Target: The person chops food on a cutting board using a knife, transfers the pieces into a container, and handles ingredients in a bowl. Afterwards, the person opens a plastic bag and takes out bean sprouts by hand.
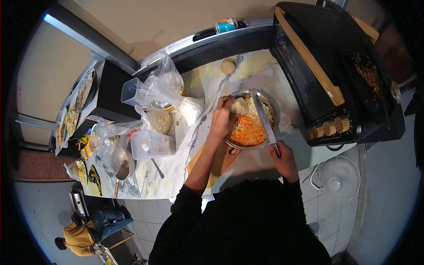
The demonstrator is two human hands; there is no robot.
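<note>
My right hand (285, 162) grips the handle of a large kitchen knife (263, 118), whose long blade slants over a round metal bowl (274, 106). In the bowl lie shredded carrot (248, 130) and pale chopped pieces. At the bowl's left side, my left hand (221, 118) has its fingers curled around a pale, rounded vegetable chunk (239, 106); its exact kind is unclear. A wooden cutting board (215, 165) lies beneath my left forearm, partly hidden by it and by the bowl.
A black oven (304, 66) stands close on the right. To the left are a clear plastic tub (152, 145), plastic bags (161, 90) and a pan (123, 162). A round tan object (228, 67) sits behind the bowl. Another person (79, 238) is at the lower left.
</note>
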